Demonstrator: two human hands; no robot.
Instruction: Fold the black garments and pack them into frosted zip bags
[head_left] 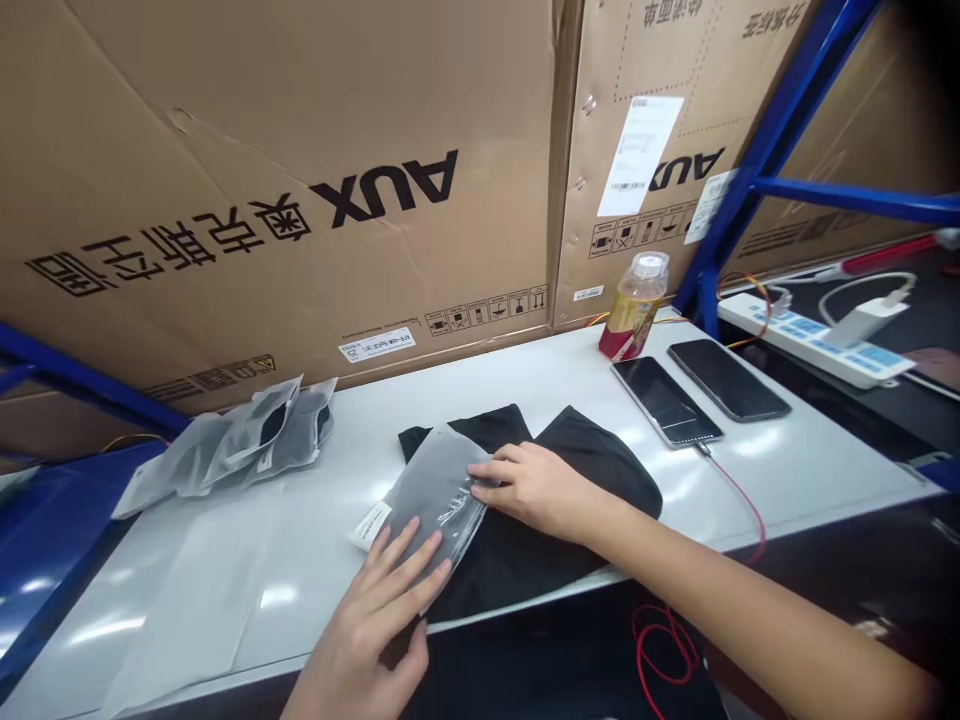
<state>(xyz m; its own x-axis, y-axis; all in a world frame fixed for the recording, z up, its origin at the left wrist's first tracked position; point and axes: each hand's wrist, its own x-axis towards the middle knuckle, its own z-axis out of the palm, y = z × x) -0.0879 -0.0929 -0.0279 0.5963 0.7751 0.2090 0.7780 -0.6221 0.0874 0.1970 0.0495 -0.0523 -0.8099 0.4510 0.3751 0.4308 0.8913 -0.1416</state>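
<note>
A frosted plastic bag (429,482) with a white label and something dark inside lies on folded black fabric (600,460) at the front of the table. My left hand (367,620) rests on the bag's lower left part, fingers spread out over it. At the bag's right edge, the bent fingers of my right hand (536,490) grip the plastic; its thumb is hidden. The black fabric spreads under the bag and my right wrist, its lower part reaching the table's front edge.
Several frosted bags (247,440) lie overlapped at the left of the white table (315,560). Large cartons (300,120) stand behind. On the right are a drink bottle (636,305), two phones (667,400) (727,378), a red cable (750,505) and a power strip (814,340).
</note>
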